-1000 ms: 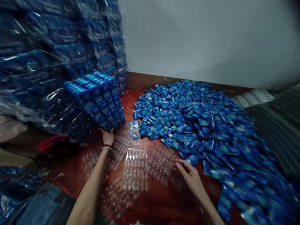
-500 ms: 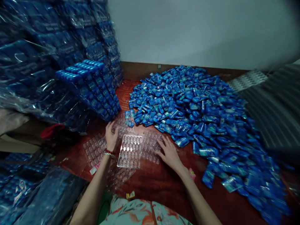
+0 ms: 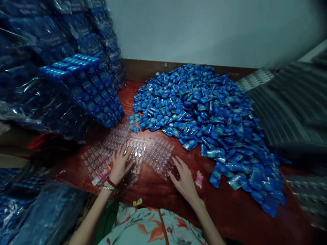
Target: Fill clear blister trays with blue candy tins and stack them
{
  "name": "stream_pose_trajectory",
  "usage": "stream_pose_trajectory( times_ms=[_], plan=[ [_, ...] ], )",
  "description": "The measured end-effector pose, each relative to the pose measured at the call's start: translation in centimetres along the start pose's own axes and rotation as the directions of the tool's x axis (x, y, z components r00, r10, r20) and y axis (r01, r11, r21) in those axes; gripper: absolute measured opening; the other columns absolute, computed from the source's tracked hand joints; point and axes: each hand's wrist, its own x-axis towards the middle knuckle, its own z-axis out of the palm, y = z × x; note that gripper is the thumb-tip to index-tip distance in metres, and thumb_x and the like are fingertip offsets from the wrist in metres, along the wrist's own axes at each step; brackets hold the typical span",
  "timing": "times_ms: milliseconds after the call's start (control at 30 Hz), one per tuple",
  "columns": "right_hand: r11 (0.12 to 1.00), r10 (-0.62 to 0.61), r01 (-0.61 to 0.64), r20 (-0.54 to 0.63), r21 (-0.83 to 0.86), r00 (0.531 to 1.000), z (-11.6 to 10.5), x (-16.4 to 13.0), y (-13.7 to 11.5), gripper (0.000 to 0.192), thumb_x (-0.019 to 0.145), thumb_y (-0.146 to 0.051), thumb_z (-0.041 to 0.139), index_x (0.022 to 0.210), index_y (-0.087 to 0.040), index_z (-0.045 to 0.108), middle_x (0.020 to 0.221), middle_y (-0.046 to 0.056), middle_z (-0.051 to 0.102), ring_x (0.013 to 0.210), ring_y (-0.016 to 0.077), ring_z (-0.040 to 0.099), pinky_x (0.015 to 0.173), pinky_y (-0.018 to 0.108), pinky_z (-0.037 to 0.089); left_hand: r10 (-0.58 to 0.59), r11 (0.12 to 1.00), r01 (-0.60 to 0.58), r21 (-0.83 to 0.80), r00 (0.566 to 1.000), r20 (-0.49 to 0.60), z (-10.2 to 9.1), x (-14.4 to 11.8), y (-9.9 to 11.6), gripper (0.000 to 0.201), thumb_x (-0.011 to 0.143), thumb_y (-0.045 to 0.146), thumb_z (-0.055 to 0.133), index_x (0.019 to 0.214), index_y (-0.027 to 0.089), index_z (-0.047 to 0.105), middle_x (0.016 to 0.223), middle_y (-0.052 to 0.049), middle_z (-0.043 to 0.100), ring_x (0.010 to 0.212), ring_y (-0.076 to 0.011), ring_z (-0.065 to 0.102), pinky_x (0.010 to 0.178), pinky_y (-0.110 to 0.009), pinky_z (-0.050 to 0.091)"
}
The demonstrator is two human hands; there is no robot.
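Several clear plastic trays with rows of moulded cups lie spread over the red-brown table. My left hand (image 3: 120,166), with bracelets at the wrist, is over the left edge of the middle clear tray (image 3: 138,153), fingers spread. Whether it touches the tray I cannot tell. My right hand (image 3: 182,178) is beside the lower right edge of the right clear tray (image 3: 158,154), its fingers apart and nothing in them. Another clear tray (image 3: 95,158) lies left of my left hand, with a pink-yellow wrapper (image 3: 102,175) at its lower edge.
A large heap of blue packets (image 3: 199,105) covers the table's back and right. At left, a stack of filled blue trays (image 3: 89,88) stands before plastic-wrapped blue packs (image 3: 51,37). A pink wrapper (image 3: 199,178) lies right of my right hand. Stacked clear trays (image 3: 306,194) sit far right.
My left hand has come down and toward me, from the back trays onto the middle tray's left side. My right hand is slightly lower beside the right tray. The view has shifted.
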Motion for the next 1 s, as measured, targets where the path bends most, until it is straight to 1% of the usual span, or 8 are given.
stream_pose_trajectory(
  times_ms=[100, 200, 433, 533, 633, 767, 833, 1000],
  plan=[
    [0.995, 0.073, -0.076, -0.046, -0.067, 0.996, -0.9, -0.3, 1.3, 0.057, 0.086, -0.045, 0.046, 0.138, -0.024, 0.033, 0.135, 0.010, 0.044, 0.124, 0.0268, 0.040, 0.098, 0.046, 0.036, -0.020, 0.999, 0.023, 0.036, 0.996, -0.091, -1.1, 0.2, -0.1, 0.042, 0.087, 0.028, 0.044, 0.129, 0.024, 0.048, 0.139, -0.013, 0.041, 0.131, -0.0333, 0.030, 0.103, -0.058, 0.018],
    [0.981, 0.121, -0.120, -0.004, -0.155, 0.993, -0.9, -0.9, 2.7, 0.062, 0.082, -0.050, 0.049, 0.137, -0.022, 0.036, 0.121, 0.012, 0.054, 0.111, 0.0288, 0.049, 0.093, 0.049, 0.038, -0.035, 0.999, 0.031, -0.033, 0.993, -0.113, -1.3, 0.3, 1.8, 0.037, 0.089, 0.030, 0.041, 0.123, 0.020, 0.052, 0.129, -0.014, 0.051, 0.117, -0.0289, 0.046, 0.096, -0.047, 0.033],
    [0.990, 0.139, -0.139, -0.029, 0.005, 0.990, -1.0, -2.4, 5.0, 0.063, 0.080, -0.052, 0.049, 0.134, -0.021, 0.039, 0.103, 0.009, 0.056, 0.096, 0.0261, 0.053, 0.085, 0.044, 0.043, -0.042, 0.997, 0.052, -0.049, 0.982, 0.186, 1.0, 5.3, 10.1, 0.071, 0.080, 0.050, 0.053, 0.137, 0.013, 0.032, 0.116, -0.018, 0.056, 0.108, -0.0328, 0.049, 0.090, -0.046, 0.035],
    [0.980, 0.186, -0.179, -0.081, 0.087, 0.979, -1.5, -4.2, 6.6, 0.060, 0.081, -0.055, 0.046, 0.130, -0.020, 0.043, 0.101, 0.009, 0.058, 0.094, 0.0255, 0.055, 0.084, 0.042, 0.044, -0.022, 0.970, 0.081, -0.230, 0.968, 0.249, 2.6, 7.9, 11.4, 0.074, 0.075, 0.042, 0.063, 0.134, 0.009, 0.033, 0.114, -0.021, 0.056, 0.106, -0.0335, 0.052, 0.089, -0.047, 0.037],
    [0.962, 0.255, -0.241, -0.105, 0.131, 0.961, -1.8, -6.4, 7.9, 0.057, 0.079, -0.059, 0.046, 0.119, -0.020, 0.053, 0.105, 0.010, 0.061, 0.093, 0.0255, 0.057, 0.085, 0.041, 0.045, 0.034, 0.931, 0.054, -0.361, 0.971, 0.235, 3.2, 8.7, 11.3, 0.056, 0.078, 0.030, 0.061, 0.127, 0.010, 0.043, 0.110, -0.017, 0.059, 0.096, -0.0260, 0.057, 0.084, -0.038, 0.043],
    [0.923, 0.368, -0.343, -0.135, 0.173, 0.920, -1.5, -7.5, 7.8, 0.048, 0.080, -0.059, 0.045, 0.102, -0.021, 0.063, 0.098, 0.010, 0.065, 0.090, 0.0251, 0.059, 0.081, 0.039, 0.047, 0.045, 0.885, 0.023, -0.465, 0.990, 0.133, 1.5, 7.0, 8.0, 0.040, 0.084, 0.025, 0.049, 0.123, 0.016, 0.048, 0.110, -0.012, 0.059, 0.091, -0.0194, 0.058, 0.081, -0.034, 0.047],
    [0.918, 0.374, -0.340, -0.164, 0.204, 0.913, -0.9, -6.8, 7.0, 0.043, 0.083, -0.054, 0.043, 0.098, -0.020, 0.065, 0.101, 0.011, 0.065, 0.092, 0.0251, 0.060, 0.081, 0.039, 0.047, -0.133, 0.799, 0.067, -0.598, 0.989, -0.067, -0.3, 5.8, 4.2, 0.041, 0.081, 0.030, 0.051, 0.120, 0.017, 0.050, 0.112, -0.010, 0.059, 0.092, -0.0194, 0.058, 0.082, -0.034, 0.048],
    [0.953, 0.278, -0.250, -0.162, 0.174, 0.947, 0.8, -2.8, 4.1, 0.034, 0.089, -0.037, 0.037, 0.096, -0.020, 0.065, 0.094, 0.009, 0.066, 0.093, 0.0228, 0.058, 0.089, 0.043, 0.041, -0.559, 0.707, 0.396, -0.586, 0.821, -0.120, -3.7, 3.6, -6.7, 0.047, 0.071, 0.044, 0.058, 0.109, 0.017, 0.056, 0.099, -0.006, 0.064, 0.086, -0.0228, 0.060, 0.079, -0.038, 0.050]
  ],
)
